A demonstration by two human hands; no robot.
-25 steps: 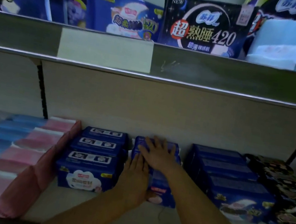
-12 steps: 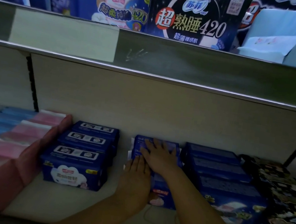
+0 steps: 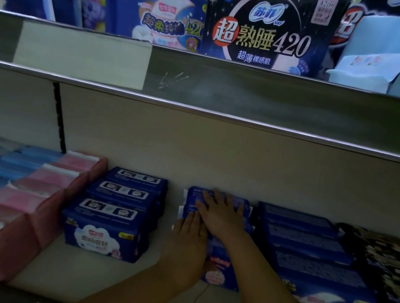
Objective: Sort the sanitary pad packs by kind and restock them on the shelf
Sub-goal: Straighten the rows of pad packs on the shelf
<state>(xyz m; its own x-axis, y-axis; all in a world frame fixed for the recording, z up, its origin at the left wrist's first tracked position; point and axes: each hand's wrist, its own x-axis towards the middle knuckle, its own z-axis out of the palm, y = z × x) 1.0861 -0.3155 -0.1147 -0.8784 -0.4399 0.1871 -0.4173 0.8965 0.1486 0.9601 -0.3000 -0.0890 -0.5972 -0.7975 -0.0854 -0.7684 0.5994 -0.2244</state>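
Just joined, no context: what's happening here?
A person works at the lower white shelf. Both hands lie flat, fingers straight, on the middle row of dark blue plastic pad packs: left hand at its left edge, right hand on top further back. A white-labelled blue row stands left of it, a plain blue row right.

Upper shelf rail point(image 3: 279, 103): grey metal, dull sheen, scratched. Label strip point(image 3: 83, 55) on it: pale, matt, paper-like. Dark blue packs point(image 3: 116, 209): glossy plastic film, slightly wrinkled. Pink packs point(image 3: 28, 202): softer, matt wrap. Back panel point(image 3: 218, 159): smooth, matt, cream.
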